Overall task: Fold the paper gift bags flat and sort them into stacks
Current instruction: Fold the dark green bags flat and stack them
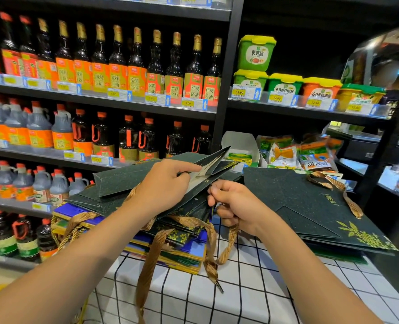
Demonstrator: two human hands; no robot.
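While one dark green gift bag (147,183) is held half-collapsed above the checked tablecloth (252,288), the job looks to be somewhere in its middle rather than near either end. On the cloth's far right side lies a stack of flattened dark green bags (310,206), their faces level and a gold ribbon handle (348,199) trailing over the top one; that pile reads as finished work. On the cloth's left side, directly beneath the held bag, sits a thicker, looser heap (170,249) in which blue, yellow-edged and green bags are mixed, with more gold ribbon handles spilling down over the cloth's front edge. Whether that heap is sorted or waiting cannot be told for certain, but the mixed colours and uneven edges suggest much of it is not yet sorted. The left hand (168,185) lies over the held bag with fingers curled, the fingertips pushed into the open mouth where the pale inner lining shows. The right hand (231,204) is closed in a pinch on the bag's near rim just beside the eyelet holes, and ribbon hangs below it. The bag's mouth gapes at its far end, so its sides have yet to be pressed together; I judge the fold in hand is only partly made. Beyond the cloth stand shop shelves of sauce bottles (123,66), apart from the work.
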